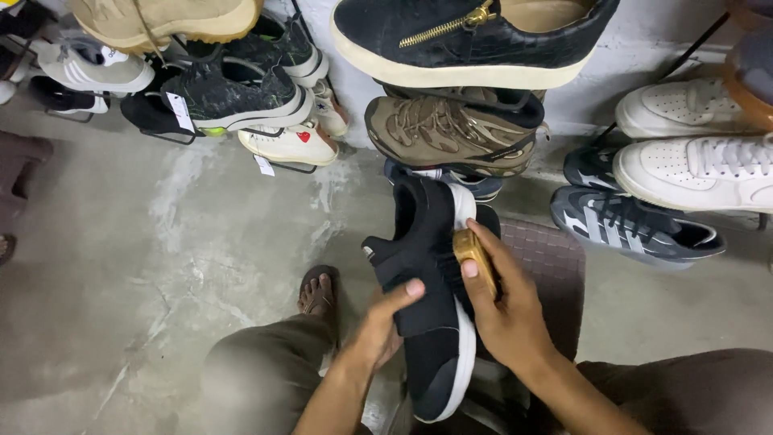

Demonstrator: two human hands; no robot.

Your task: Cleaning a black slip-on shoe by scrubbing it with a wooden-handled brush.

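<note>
Black slip-on shoe [431, 298], white-soled, held over the lap above the concrete floor [161, 258]. Left hand [378, 326] clasps its upper; right hand [503, 310] grips a wooden brush [473, 251], apparently bristles-down at the sole edge. Short, firm strokes would suit best.

Open room: bare grey concrete floor [161, 266], left and centre-left of frame.
Blocked top: racked sneakers [451, 133] along the white wall [596, 97].
Blocked right: white and grey trainers [644, 221].
</note>
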